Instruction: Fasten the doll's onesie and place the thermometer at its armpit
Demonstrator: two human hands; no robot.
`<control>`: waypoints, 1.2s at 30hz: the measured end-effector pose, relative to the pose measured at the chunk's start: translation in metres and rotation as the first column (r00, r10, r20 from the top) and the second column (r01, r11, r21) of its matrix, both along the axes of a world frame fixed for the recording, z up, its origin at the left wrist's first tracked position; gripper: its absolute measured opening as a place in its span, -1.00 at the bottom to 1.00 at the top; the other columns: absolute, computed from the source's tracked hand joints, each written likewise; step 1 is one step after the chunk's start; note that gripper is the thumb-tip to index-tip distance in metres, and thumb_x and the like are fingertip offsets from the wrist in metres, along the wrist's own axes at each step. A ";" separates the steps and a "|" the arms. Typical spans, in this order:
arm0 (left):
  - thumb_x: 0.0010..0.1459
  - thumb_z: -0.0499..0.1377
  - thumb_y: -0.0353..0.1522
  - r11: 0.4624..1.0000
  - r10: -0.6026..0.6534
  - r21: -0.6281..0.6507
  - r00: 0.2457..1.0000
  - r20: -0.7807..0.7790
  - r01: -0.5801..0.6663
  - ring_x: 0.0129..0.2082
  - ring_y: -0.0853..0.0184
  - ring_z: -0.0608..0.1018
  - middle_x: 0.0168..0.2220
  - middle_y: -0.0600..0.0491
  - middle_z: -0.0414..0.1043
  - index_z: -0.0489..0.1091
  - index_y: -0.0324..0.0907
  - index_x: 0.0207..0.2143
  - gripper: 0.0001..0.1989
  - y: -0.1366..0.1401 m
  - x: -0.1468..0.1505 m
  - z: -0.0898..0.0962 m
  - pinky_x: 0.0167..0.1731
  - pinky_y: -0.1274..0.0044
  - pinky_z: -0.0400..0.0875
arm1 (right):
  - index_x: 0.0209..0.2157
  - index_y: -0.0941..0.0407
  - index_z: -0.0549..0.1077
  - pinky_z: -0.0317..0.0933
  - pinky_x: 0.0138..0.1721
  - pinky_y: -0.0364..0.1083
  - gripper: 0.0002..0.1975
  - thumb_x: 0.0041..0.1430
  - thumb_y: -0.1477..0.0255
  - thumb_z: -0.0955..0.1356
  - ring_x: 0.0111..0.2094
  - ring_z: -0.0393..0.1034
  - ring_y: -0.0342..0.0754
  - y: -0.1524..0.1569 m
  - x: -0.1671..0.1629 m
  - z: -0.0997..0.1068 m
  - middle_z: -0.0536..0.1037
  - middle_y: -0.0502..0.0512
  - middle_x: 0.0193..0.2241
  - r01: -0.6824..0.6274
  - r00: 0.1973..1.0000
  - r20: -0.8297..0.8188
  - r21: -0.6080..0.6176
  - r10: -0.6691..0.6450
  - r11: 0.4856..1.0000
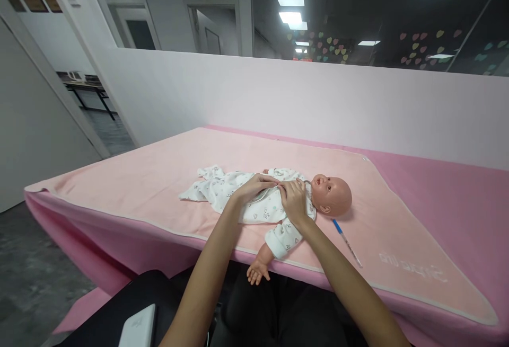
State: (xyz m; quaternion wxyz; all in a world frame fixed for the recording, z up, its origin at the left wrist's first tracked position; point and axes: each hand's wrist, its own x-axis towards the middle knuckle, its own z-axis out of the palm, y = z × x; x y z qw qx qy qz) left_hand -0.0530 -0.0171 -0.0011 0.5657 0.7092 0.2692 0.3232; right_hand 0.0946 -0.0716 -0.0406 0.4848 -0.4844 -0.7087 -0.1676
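Observation:
A baby doll lies on its back in a white printed onesie, head to the right. My left hand rests over the front of the onesie, its fingers bent together on the cloth near the chest. Close beside it, my right hand is at the upper chest below the collar, fingers curled on the fabric. The fingertips of both hands meet at the front opening, and the exact grip is partly hidden. One doll arm reaches over the table's front edge.
A slim stick with a blue end, pen-like, lies near the doll's head. Under everything is a peach mat on a pink tablecloth. A white wall with glass above stands behind. A white flat device lies at lower left.

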 end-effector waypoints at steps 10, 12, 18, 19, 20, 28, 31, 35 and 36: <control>-0.11 0.27 -0.30 0.999 0.046 -0.027 0.998 0.038 -0.045 -0.21 0.30 0.42 -0.35 0.00 0.49 0.50 -0.23 -0.35 -0.76 0.001 0.003 -0.003 -0.11 0.48 0.20 | -0.28 0.13 0.35 0.03 0.01 0.01 -0.83 0.18 0.54 0.16 -0.32 0.32 -0.10 -0.002 0.000 0.000 0.48 0.03 -0.42 0.000 1.000 -0.022 0.033 0.001 0.999; -0.12 0.27 -0.30 0.998 0.044 -0.037 0.998 0.045 -0.043 -0.21 0.31 0.43 -0.37 0.00 0.49 0.50 -0.24 -0.37 -0.77 0.000 0.003 -0.003 -0.11 0.48 0.19 | -0.29 0.13 0.34 0.04 0.01 0.00 -0.84 0.19 0.54 0.16 -0.31 0.32 -0.10 -0.002 0.000 0.000 0.49 0.04 -0.41 -0.002 1.000 -0.030 0.059 0.004 0.998; -0.11 0.26 -0.28 0.999 0.033 -0.025 0.999 0.011 -0.033 -0.30 0.36 0.44 -0.37 0.01 0.48 0.49 -0.26 -0.38 -0.76 -0.004 0.003 0.000 -0.19 0.51 0.25 | -0.30 0.12 0.34 0.04 0.00 -0.02 -0.86 0.20 0.53 0.17 -0.32 0.33 -0.10 -0.001 0.000 -0.001 0.51 0.04 -0.38 0.015 0.999 -0.051 0.079 -0.011 0.997; -0.11 0.27 -0.28 0.999 0.029 -0.016 1.000 0.005 -0.029 -0.30 0.35 0.44 -0.36 0.01 0.48 0.48 -0.26 -0.38 -0.75 -0.005 0.003 0.000 -0.19 0.51 0.26 | -0.31 0.12 0.34 0.04 0.00 -0.02 -0.86 0.19 0.54 0.18 -0.32 0.33 -0.10 -0.001 0.000 -0.001 0.51 0.04 -0.38 0.018 0.998 -0.054 0.071 -0.014 0.997; -0.13 0.28 -0.28 1.000 0.021 -0.013 1.000 -0.001 -0.021 -0.29 0.35 0.44 -0.37 0.01 0.48 0.48 -0.26 -0.37 -0.74 -0.005 0.003 0.000 -0.19 0.50 0.27 | -0.31 0.12 0.34 0.04 0.00 -0.02 -0.86 0.19 0.54 0.18 -0.32 0.33 -0.10 -0.001 0.000 -0.001 0.51 0.03 -0.37 0.021 0.998 -0.056 0.064 -0.018 0.998; -0.23 0.33 -0.32 0.999 0.040 -0.007 0.999 0.016 -0.040 -0.37 0.39 0.45 -0.44 0.06 0.43 0.42 -0.25 -0.43 -0.73 -0.006 0.004 -0.002 -0.25 0.51 0.31 | -0.31 0.11 0.35 0.05 -0.03 -0.02 -0.85 0.18 0.53 0.18 -0.31 0.32 -0.08 -0.001 0.000 -0.001 0.50 0.05 -0.37 0.022 0.997 -0.080 0.027 -0.020 0.999; -0.22 0.32 -0.33 0.999 0.055 -0.005 0.998 0.028 -0.054 -0.40 0.41 0.44 -0.49 0.09 0.40 0.39 -0.26 -0.48 -0.77 -0.008 0.004 -0.003 -0.32 0.53 0.31 | -0.35 0.11 0.36 0.06 -0.04 -0.02 -0.83 0.18 0.55 0.17 -0.31 0.32 -0.08 -0.001 0.000 -0.002 0.50 0.04 -0.40 0.000 0.997 -0.079 0.008 0.001 1.000; -0.20 0.31 -0.35 0.997 0.070 -0.019 0.997 0.040 -0.069 -0.44 0.43 0.44 -0.52 0.10 0.40 0.40 -0.27 -0.49 -0.79 -0.010 0.005 -0.003 -0.35 0.55 0.29 | -0.38 0.11 0.37 0.06 -0.05 -0.02 -0.82 0.17 0.56 0.18 -0.33 0.31 -0.08 0.000 0.001 -0.002 0.49 0.03 -0.43 -0.010 0.997 -0.080 0.006 0.011 1.000; -0.20 0.31 -0.35 0.997 0.072 -0.023 0.996 0.046 -0.071 -0.44 0.43 0.43 -0.53 0.10 0.40 0.41 -0.26 -0.49 -0.80 -0.010 0.005 -0.002 -0.35 0.55 0.29 | -0.38 0.11 0.37 0.06 -0.06 -0.03 -0.82 0.17 0.56 0.18 -0.33 0.31 -0.08 0.000 0.001 -0.002 0.49 0.03 -0.44 -0.011 0.996 -0.084 0.016 0.012 1.000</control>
